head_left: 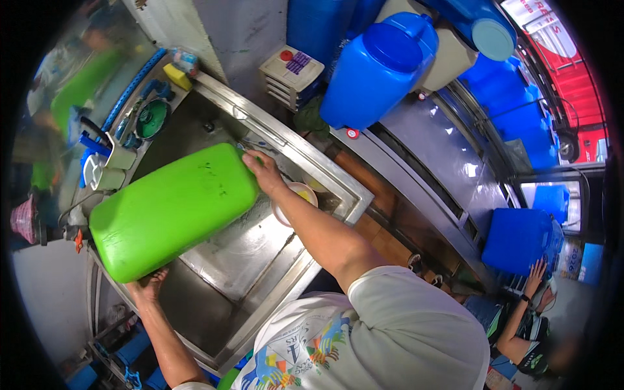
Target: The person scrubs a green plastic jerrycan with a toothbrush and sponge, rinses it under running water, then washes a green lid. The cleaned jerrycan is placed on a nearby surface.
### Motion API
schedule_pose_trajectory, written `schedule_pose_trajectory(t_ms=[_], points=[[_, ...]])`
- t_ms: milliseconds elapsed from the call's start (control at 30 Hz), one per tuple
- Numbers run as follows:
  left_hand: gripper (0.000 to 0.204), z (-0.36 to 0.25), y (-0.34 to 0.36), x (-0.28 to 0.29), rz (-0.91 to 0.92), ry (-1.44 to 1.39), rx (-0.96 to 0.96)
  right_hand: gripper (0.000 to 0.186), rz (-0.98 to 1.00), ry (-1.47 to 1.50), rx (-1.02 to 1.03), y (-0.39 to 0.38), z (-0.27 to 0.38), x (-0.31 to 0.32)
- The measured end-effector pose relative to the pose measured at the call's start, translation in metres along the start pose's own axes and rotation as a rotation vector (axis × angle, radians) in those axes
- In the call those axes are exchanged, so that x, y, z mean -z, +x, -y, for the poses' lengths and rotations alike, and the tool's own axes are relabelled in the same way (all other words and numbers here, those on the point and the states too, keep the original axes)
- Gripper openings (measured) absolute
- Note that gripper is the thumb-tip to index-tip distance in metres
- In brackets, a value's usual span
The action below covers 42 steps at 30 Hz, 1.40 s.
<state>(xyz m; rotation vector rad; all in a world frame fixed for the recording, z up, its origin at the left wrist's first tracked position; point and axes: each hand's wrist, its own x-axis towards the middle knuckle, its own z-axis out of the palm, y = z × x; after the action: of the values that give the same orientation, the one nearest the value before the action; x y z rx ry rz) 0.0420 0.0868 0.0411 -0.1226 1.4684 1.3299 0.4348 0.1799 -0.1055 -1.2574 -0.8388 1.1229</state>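
Green plastic, big and boxy, and both hands are on it: the container (175, 211) is held slantwise over the steel sink (312, 159), its long axis running from the near left up to the far right, with the two grips close to opposite ends of that line. Look at the right grip (263, 171), clamped on the short far-right end near its upper corner, so the whole body of the container stretches away to its left and back toward the near side. Down at the other end it's the left grip (148, 286), cupped on the long near edge with fingers curling beneath, not far from the left corner, and the bulk lies above and beyond it. Which is nearer? Neither, both are in contact, one on the end, one under the side! How far the hidden fingers wrap, I cannot tell, nor whether the underside meets the metal anywhere. Just beside the right end sits a shallow bowl (304, 190), partly covered by the right forearm (322, 231) crossing over it from the near side, while beyond the container's far long side there's a green-bottomed round dish (153, 119) and, further along, a yellow sponge (177, 77)
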Motion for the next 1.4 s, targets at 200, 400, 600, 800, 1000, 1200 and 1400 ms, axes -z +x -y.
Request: schedule_pose_trajectory(t_ms=[200, 400, 600, 800, 1000, 1200, 1400], points=[[0.055, -0.003, -0.02, -0.007, 0.112, 0.221, 0.024, 0.049, -0.038, -0.215, -0.114, 0.004, 0.004, 0.0], [0.064, -0.012, -0.011, 0.002, 0.133, 0.263, 0.056, 0.055, -0.05, -0.161, -0.13, 0.009, 0.006, -0.004], [0.067, -0.015, -0.006, 0.003, 0.149, 0.195, -0.041, 0.057, -0.01, -0.187, -0.022, 0.015, 0.004, -0.003], [0.066, -0.014, -0.02, -0.008, 0.121, 0.244, -0.084, 0.058, -0.014, -0.208, -0.058, 0.02, 0.006, -0.003], [0.067, -0.017, -0.021, -0.015, 0.106, 0.255, -0.049, 0.057, -0.038, -0.138, -0.083, 0.02, 0.007, -0.004], [0.067, -0.017, -0.021, -0.016, 0.049, 0.288, -0.037, 0.056, -0.002, -0.205, -0.15, 0.023, 0.008, -0.003], [0.064, -0.02, -0.031, -0.022, 0.163, 0.319, -0.019, 0.057, -0.008, -0.257, -0.143, 0.024, 0.009, -0.001]])
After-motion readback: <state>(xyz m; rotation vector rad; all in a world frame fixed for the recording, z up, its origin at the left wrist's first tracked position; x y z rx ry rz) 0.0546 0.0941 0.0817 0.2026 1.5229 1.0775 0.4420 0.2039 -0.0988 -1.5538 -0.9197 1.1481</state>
